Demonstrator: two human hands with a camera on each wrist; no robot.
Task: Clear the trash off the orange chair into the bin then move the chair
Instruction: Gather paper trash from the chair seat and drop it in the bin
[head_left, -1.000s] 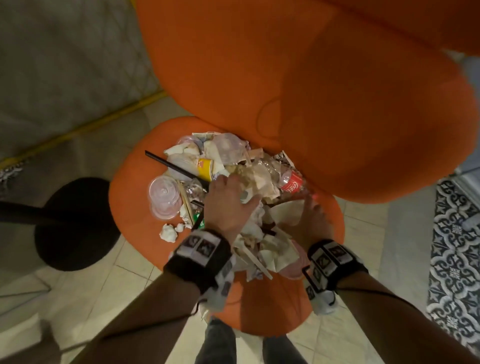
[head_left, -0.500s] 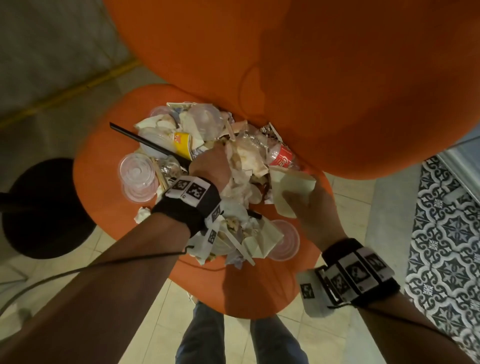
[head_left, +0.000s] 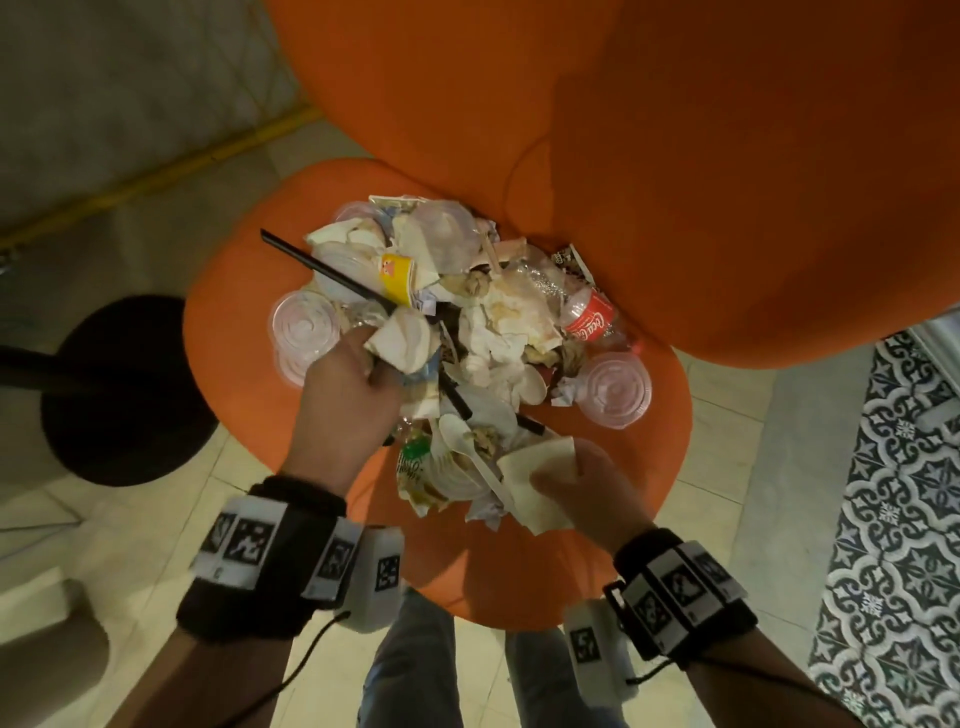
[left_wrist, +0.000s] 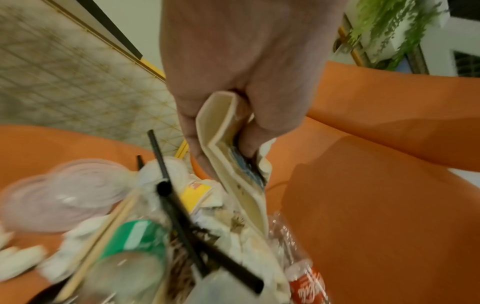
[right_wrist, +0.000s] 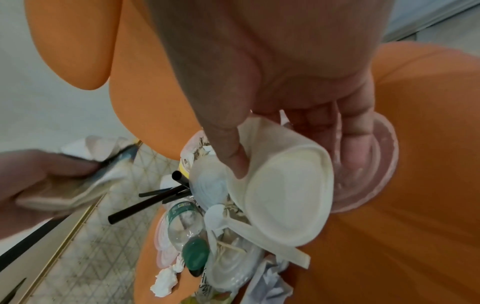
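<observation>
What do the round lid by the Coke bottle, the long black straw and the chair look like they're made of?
Round lid: thin clear plastic, glossy, with moulded rings. Black straw: likely matte plastic; a hollow tube. Orange chair: smooth matte surface, probably upholstery fabric, though moulded foam is possible.

Legible markings in the trash pile.
A white "Coca-Cola" script is showing on the red label of a clear plastic bottle (head_left: 589, 319) lying beside the chair back; other print is staying unreadable.
</observation>
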